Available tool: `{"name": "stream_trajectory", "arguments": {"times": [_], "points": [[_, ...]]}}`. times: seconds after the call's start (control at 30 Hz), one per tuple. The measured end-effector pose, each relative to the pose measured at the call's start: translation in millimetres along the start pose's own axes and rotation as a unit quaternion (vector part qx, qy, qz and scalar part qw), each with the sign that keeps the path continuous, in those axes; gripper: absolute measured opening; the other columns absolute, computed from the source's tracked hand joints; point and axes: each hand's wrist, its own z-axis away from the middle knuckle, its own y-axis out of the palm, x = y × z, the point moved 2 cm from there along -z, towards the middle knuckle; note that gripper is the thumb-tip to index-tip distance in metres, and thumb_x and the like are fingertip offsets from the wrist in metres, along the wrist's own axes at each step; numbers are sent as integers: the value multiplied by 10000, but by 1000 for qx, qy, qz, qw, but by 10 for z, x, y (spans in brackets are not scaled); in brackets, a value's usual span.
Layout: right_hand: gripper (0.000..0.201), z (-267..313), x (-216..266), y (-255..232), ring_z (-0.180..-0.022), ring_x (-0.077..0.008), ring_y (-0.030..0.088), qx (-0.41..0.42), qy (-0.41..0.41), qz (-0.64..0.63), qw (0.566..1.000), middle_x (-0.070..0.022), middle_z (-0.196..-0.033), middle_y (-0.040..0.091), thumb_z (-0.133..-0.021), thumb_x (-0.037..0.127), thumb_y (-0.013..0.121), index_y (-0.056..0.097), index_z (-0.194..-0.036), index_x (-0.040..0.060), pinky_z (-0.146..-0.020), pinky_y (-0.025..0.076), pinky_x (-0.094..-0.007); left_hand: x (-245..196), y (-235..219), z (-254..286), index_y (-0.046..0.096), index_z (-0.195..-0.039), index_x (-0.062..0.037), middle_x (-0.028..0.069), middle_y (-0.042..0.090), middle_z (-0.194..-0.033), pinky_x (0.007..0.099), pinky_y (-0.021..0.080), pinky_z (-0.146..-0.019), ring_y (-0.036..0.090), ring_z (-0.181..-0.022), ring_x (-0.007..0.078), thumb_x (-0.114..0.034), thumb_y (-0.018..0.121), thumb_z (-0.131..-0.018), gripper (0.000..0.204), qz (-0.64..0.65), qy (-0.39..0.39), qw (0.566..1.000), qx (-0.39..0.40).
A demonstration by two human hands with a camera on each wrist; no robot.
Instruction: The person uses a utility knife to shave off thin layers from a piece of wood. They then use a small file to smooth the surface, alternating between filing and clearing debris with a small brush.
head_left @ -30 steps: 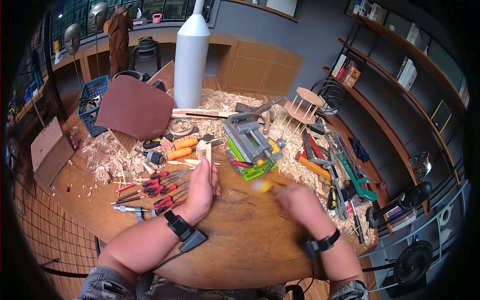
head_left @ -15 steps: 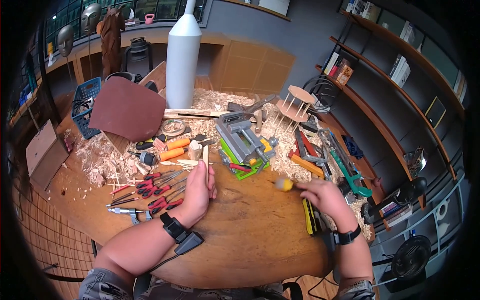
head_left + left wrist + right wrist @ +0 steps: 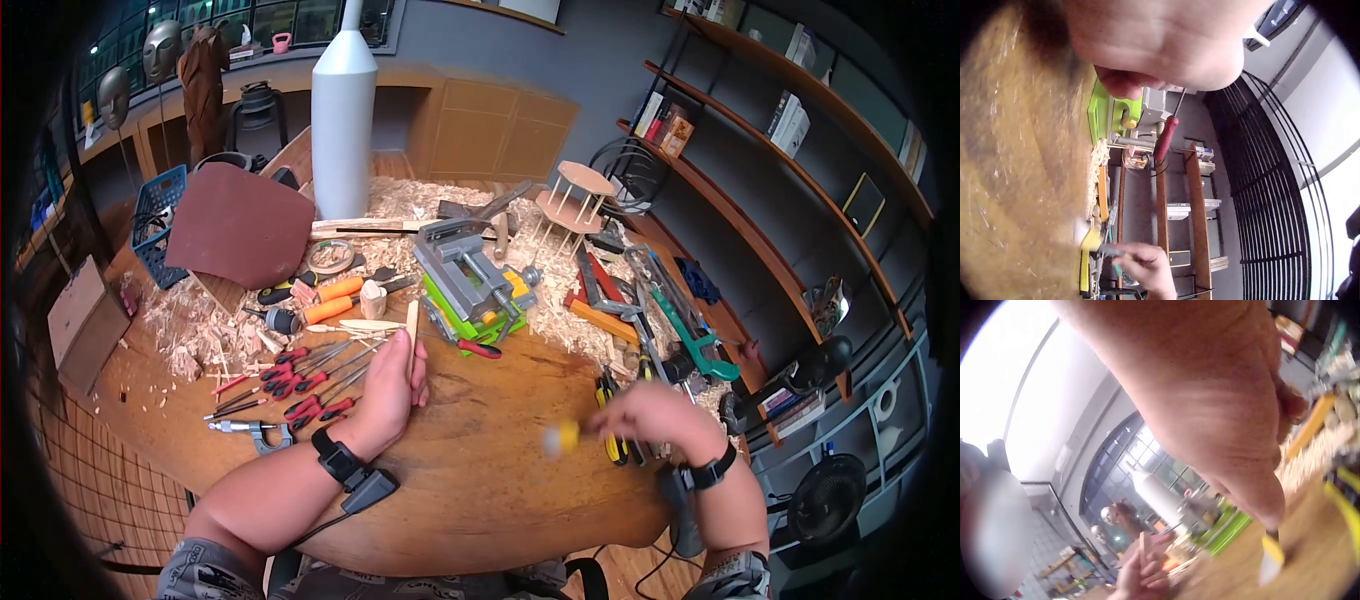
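Note:
My left hand [image 3: 390, 390] holds a pale flat wooden stick [image 3: 411, 328] upright over the table, left of the middle. At the right, my right hand [image 3: 650, 420] pinches a small brush [image 3: 568, 437] with a dark handle, yellow band and whitish tip; the tip is blurred. The brush [image 3: 1272, 559] points down close over the tabletop in the right wrist view. A yellow-and-black tool [image 3: 612, 425] lies partly behind the right fingers. Beyond the left hand stands a grey vise [image 3: 470, 270] on a green base, with a red-handled tool [image 3: 480, 349] in front of it.
Red-handled files [image 3: 305, 385] and a micrometer [image 3: 250, 430] lie to the left. Wood shavings [image 3: 420, 195] cover the back, around a tall white bottle shape [image 3: 343, 140]. A green-handled saw [image 3: 700, 345] and an orange-handled square [image 3: 605, 322] lie at the right, near a small wooden tiered stand [image 3: 575, 205].
The head view has shifted right. My right hand with the brush has moved to the right and toward my body, uncovering the yellow-and-black tool. My left hand keeps holding the stick.

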Motion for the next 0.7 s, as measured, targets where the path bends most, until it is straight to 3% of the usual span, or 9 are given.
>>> {"name": "stream_trajectory", "arguments": {"times": [0.07,0.17,0.23,0.3,0.37,0.4,0.43,0.53,0.7], "points": [[253,45,-98,-206,-769,-321,688,-152,56,189,969,-112,-874,726,-784,189,763,756,-1027,118,-645,529,-402,12,5,11,506,-953,-98,-10,412,-607,268,369,-459,371,-471,109,-427,344,-1096,393,-1,-4,1000,9],[263,136,-95,-352,-760,-316,693,-23,33,-114,993,-111,-867,733,-800,255,799,771,-1022,119,-662,530,-380,20,-4,16,507,-953,-98,-11,407,-604,268,368,-458,368,-472,109,-425,343,-1096,393,-1,-7,1000,19],[282,111,-96,-145,-759,-278,702,102,-7,-136,985,-112,-878,742,-829,298,808,775,-1016,90,-642,515,-350,25,7,12,507,-952,-97,-11,400,-598,267,365,-456,361,-470,108,-427,342,-1096,396,5,-7,1000,16],[274,92,-154,-63,-760,-277,694,88,-29,-1,996,-110,-843,729,-822,283,802,774,-1010,86,-639,515,-363,28,18,0,507,-951,-95,-11,397,-596,269,363,-453,357,-468,108,-427,342,-1096,398,-1,-7,1000,18],[268,90,-207,-193,-749,-272,685,-163,79,248,952,-105,-790,704,-814,280,796,779,-1003,91,-630,507,-369,43,13,3,507,-950,-93,-10,394,-594,271,361,-450,353,-466,109,-427,341,-1096,401,-6,-9,1000,18],[225,97,-194,-290,-743,-279,676,-237,56,218,945,-110,-751,676,-796,233,789,776,-961,81,-634,510,-380,47,9,-1,507,-949,-92,-9,392,-592,272,359,-448,350,-465,109,-428,341,-1096,402,-2,-11,1000,16],[225,96,-162,-402,-743,-279,676,-236,56,219,945,-110,-751,676,-796,233,789,776,-961,81,-634,510,-380,50,8,-4,506,-949,-90,-8,391,-591,272,358,-445,348,-464,109,-428,341,-1095,404,2,-14,1000,15],[121,100,-196,-429,-785,-312,674,-23,26,-77,996,-119,-808,686,-795,153,750,747,-867,56,-662,512,-392,42,17,7,509,-946,-87,-7,392,-589,271,357,-443,345,-463,108,-426,342,-1095,407,0,-11,1000,11],[129,-97,-437,-208,-782,-314,668,-113,45,147,982,-82,-822,687,-771,167,769,741,-856,73,-664,519,-417,25,44,34,515,-943,-83,-5,401,-591,267,361,-442,343,-459,106,-424,344,-1094,410,-20,-19,999,19]]}}
